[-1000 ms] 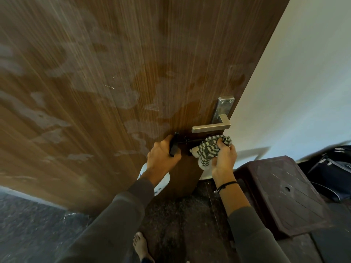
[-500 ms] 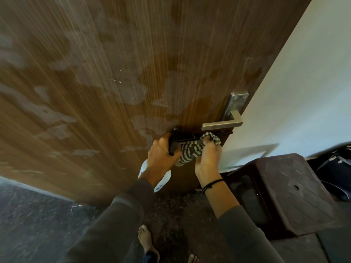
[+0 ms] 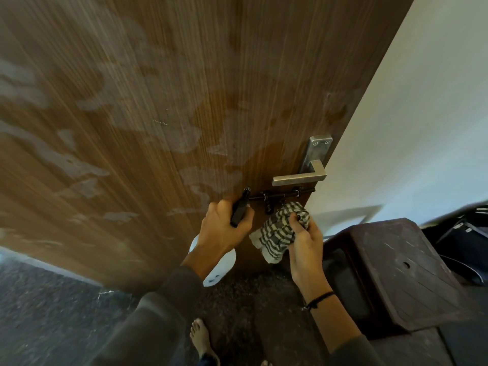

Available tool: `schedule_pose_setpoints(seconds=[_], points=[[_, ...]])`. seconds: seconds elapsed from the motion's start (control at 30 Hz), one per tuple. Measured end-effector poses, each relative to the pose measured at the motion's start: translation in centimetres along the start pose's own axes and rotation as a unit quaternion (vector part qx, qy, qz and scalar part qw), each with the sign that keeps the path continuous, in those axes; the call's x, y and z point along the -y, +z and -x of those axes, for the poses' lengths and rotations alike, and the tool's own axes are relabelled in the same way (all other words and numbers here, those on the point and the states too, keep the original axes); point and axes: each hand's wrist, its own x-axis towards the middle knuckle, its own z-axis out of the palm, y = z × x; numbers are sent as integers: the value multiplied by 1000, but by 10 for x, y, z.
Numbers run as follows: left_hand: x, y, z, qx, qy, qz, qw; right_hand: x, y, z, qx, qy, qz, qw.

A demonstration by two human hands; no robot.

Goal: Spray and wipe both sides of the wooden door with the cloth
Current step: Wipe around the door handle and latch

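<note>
The wooden door (image 3: 184, 101) fills most of what I can see, standing open with its free edge near the white wall (image 3: 435, 114), and pale, patchy smears cover its face, which I take for spray or dust not yet wiped off. Down to the right a dark plastic stool (image 3: 401, 270) sits close to the door's edge, with a dark bag (image 3: 470, 241) behind it; both crowd the corner and, I judge, would hamper any wide sweep along the lower edge. The left hand (image 3: 221, 231) grips a spray bottle (image 3: 219, 268), fingers curled tight round its black head while the white body hangs below the wrist, kept ready, I suppose, for another squirt. The right hand (image 3: 303, 244) has the striped cloth (image 3: 277, 233) bunched in its fingers, thumb pressed over it, the wad pushed up against the door just beneath the black slide bolt (image 3: 280, 195). The balled cloth suits working round that small hardware. Above the bolt juts the metal lever handle (image 3: 301, 177), which with the bolt gets in the way of a flat stroke. A bare foot (image 3: 202, 339) stands on the dark speckled floor (image 3: 52, 313) below.
</note>
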Motion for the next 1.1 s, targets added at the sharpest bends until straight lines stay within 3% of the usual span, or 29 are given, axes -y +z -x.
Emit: schedule_pose_setpoints(seconds=[0.23, 0.4, 0.47, 0.57, 0.63, 0.7, 0.73, 0.9, 0.97, 1.1], points=[[-47, -13, 26, 81, 91, 63, 991, 49, -17, 28, 2, -153, 34, 988], [-65, -15, 30, 75, 52, 1, 996, 82, -16, 48, -13, -293, 98, 951], [-70, -17, 32, 65, 40, -14, 997, 95, -15, 46, -8, -398, 179, 900], [-73, -29, 39, 49, 3, 29, 998, 102, -7, 15, 55, -513, 347, 783], [-70, -37, 43, 38, -7, 61, 997, 94, 8, -11, 111, -532, 493, 679], [-66, -43, 47, 30, -17, 76, 997, 77, 24, -29, 113, -546, 625, 546], [-64, -44, 48, 30, -20, 79, 996, 73, 30, -33, 108, -549, 661, 500], [-67, -41, 45, 31, -9, 41, 999, 95, 31, -46, 179, -593, 704, 348], [-71, -38, 41, 31, -11, 44, 999, 109, 24, -55, 220, -605, 693, 324], [-67, -42, 36, 20, -39, 105, 993, 125, -2, -73, 241, -583, 684, 366]])
